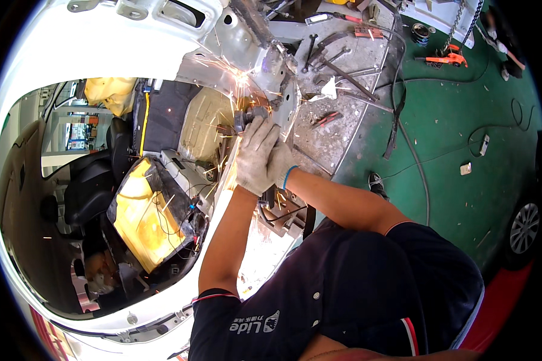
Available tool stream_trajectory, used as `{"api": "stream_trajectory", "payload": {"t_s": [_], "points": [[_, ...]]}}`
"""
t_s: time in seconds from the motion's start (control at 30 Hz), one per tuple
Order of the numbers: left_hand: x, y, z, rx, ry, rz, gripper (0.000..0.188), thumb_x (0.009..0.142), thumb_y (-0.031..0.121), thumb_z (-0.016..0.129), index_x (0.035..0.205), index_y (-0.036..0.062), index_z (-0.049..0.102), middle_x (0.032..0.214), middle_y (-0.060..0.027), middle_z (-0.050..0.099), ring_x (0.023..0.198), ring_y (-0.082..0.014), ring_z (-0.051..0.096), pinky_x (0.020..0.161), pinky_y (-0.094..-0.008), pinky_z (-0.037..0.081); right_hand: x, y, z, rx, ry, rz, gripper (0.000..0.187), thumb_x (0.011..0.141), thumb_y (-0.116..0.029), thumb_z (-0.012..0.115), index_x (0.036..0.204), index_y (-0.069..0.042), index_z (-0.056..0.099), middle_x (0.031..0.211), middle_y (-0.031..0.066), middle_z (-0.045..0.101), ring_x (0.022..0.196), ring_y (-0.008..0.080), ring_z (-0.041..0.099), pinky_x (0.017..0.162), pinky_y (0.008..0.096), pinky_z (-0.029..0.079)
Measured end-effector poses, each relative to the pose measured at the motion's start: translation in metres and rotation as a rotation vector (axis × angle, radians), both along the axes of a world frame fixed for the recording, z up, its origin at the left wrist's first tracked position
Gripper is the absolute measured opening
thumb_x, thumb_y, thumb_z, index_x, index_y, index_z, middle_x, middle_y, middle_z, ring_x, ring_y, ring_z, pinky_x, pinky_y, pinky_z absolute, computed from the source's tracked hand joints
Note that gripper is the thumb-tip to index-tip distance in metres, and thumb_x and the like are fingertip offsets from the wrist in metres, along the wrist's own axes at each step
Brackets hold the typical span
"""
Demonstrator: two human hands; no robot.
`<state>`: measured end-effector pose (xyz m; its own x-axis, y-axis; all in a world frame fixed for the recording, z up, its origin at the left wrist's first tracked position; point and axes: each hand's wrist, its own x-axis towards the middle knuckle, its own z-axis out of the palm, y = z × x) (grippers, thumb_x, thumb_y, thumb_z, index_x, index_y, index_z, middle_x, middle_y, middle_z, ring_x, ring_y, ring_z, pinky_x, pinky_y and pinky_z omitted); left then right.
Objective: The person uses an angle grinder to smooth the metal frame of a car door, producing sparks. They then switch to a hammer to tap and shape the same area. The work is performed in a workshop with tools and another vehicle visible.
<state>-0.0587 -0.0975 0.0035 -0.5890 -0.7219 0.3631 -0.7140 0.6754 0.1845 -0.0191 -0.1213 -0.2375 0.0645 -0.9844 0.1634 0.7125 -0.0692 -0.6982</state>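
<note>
Both my hands, in pale work gloves, are closed together on a dark angle grinder (243, 119). My left hand (254, 157) lies over its top, fingers wrapped towards the head. Partly behind it, my right hand (281, 161) grips the tool from the right side; its fingers are mostly hidden. Bright sparks (241, 78) spray from where the grinder meets the bare grey metal of a white car body (102, 45). The disc itself is lost in the glare. Below my gloves a dark part of the tool shows.
Left, the car's opening holds a yellow foam seat piece (141, 210), loose wires and black seats (93, 186). On the grey platform (355, 114) lie wrenches (331, 60), bars and red-handled pliers (327, 119). Cables cross the green floor (415, 198); an orange chain hoist (448, 58) stands beyond.
</note>
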Motion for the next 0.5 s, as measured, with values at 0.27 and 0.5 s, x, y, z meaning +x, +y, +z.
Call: {"api": "stream_trajectory", "payload": {"t_s": [0.27, 0.5], "points": [[-0.001, 0.008, 0.003, 0.034, -0.001, 0.045, 0.059, 0.078, 0.007, 0.072, 0.136, -0.0015, 0.065, 0.152, -0.0217, 0.058, 0.144, -0.0474, 0.049, 0.121, -0.057, 0.038, -0.061, 0.023, 0.062, -0.029, -0.185, 0.243, 0.026, 0.109, -0.013, 0.041, 0.129, -0.01, 0.058, 0.122, 0.01, 0.069, 0.117, 0.0241, 0.064, 0.1, 0.0379, 0.054], [0.001, 0.006, 0.003, 0.014, 0.017, 0.046, 0.057, 0.083, 0.009, 0.071, 0.139, -0.0011, 0.063, 0.149, -0.0234, 0.059, 0.143, -0.0484, 0.049, 0.121, -0.0566, 0.038, -0.065, 0.016, 0.075, 0.127, -0.341, 0.277, 0.026, 0.109, -0.012, 0.042, 0.131, -0.011, 0.056, 0.119, 0.0098, 0.069, 0.116, 0.0254, 0.065, 0.102, 0.0386, 0.053]]}}
